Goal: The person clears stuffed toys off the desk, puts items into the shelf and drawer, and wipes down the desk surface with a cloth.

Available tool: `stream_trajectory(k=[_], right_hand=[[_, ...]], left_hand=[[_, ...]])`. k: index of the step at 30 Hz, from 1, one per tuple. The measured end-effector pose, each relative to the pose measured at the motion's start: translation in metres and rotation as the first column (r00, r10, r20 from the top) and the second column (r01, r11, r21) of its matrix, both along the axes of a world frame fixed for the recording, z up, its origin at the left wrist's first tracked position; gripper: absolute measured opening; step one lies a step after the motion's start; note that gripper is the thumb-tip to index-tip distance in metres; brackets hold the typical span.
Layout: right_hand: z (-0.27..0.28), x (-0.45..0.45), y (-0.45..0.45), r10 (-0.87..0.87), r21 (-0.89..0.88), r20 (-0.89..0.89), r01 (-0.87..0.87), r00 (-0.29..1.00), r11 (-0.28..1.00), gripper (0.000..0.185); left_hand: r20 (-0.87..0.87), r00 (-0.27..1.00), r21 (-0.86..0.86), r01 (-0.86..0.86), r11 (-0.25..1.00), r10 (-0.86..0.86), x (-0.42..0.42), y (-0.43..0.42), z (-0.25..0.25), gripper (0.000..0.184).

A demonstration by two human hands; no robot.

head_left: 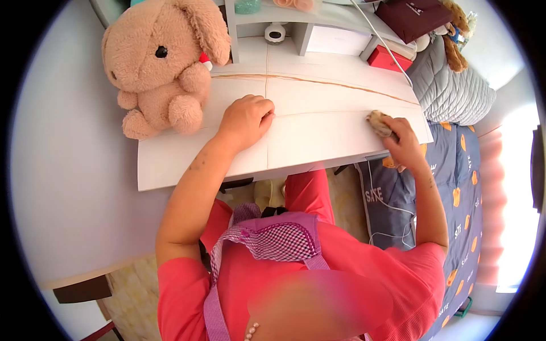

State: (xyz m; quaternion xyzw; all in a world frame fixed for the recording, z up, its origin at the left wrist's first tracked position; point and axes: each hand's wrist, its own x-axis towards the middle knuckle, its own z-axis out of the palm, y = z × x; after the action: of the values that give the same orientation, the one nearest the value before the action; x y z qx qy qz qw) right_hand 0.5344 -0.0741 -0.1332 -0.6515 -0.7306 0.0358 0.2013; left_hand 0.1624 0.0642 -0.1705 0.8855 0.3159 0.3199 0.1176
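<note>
My left hand point(245, 121) rests on the white desk point(318, 133) with its fingers curled into a loose fist, and nothing shows in it. Near the desk's right end, my right hand point(402, 142) is closed around a crumpled brownish-grey cloth point(380, 123). The cloth is pressed against the desktop, and part of it is hidden under the fingers. Long brown crack-like lines run across the desk surface behind both hands.
A big plush toy point(165, 68) sits on the desk's left end. A small white camera-like device point(274, 34), a white box point(336, 41) and a red box point(390, 58) stand along the back shelf. A white cable point(382, 41) hangs there. To the right is a bed point(455, 170).
</note>
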Motion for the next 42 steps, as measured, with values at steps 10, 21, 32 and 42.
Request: stream_trajectory(k=[10, 21, 32, 42], right_hand=[[-0.029, 0.084, 0.091, -0.467, 0.096, 0.341, 0.464, 0.816, 0.881, 0.051], [-0.035, -0.052, 0.118, -0.044, 0.169, 0.32, -0.011, 0.947, 0.985, 0.048], [-0.008, -0.135, -0.017, 0.622, -0.118, -0.467, -0.742, 0.628, 0.66, 0.05], [0.027, -0.085, 0.028, -0.115, -0.089, -0.991, -0.318, -0.063, 0.944, 0.049]], left_hand=[[-0.01, 1.0, -0.068, -0.021, 0.997, 0.02, -0.001, 0.001, 0.003, 0.006], [0.011, 1.0, -0.113, -0.003, 0.994, 0.005, -0.001, 0.003, 0.002, 0.006], [0.01, 1.0, -0.114, -0.017, 0.993, 0.019, -0.001, 0.001, 0.002, 0.007], [0.036, 0.999, -0.149, -0.011, 0.989, 0.017, -0.003, 0.003, 0.002, 0.008]])
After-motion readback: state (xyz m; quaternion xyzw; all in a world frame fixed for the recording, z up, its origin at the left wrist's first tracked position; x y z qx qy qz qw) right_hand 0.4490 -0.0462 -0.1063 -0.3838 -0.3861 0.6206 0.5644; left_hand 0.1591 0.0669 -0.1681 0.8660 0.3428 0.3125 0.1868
